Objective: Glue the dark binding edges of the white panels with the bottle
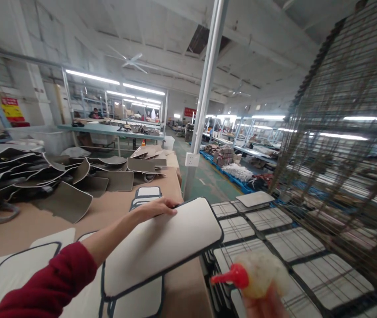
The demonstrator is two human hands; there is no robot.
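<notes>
The left hand (160, 206) pinches a big white panel (165, 247) near the middle of its far long edge, and the right hand (264, 305), blurry and partly cut off at the bottom, holds a soft bottle (264, 273) with a red tip (233, 277). The panel is over the brown table (188, 293), above some other white panels (140, 300), and its far end pokes out past the table's side. It might slip or tip, because just one hand holds it and only by one edge. The dark rim (161, 276) might smudge the fingers or the panels below if it is wet, but nobody can tell that from here. The bottle might drip on the white panels under it if the right hand squeezes too hard, since the tip has no cap to be seen. The panel's far end might also bump the wire rack (260, 235) if it swings right, because the two are close. The panel's long way runs on a slant, from the near left up to the far right. Its white face looks up and a bit toward the person. The bottle lies on its side in the hand, with its red tip pointing left, toward the table.
</notes>
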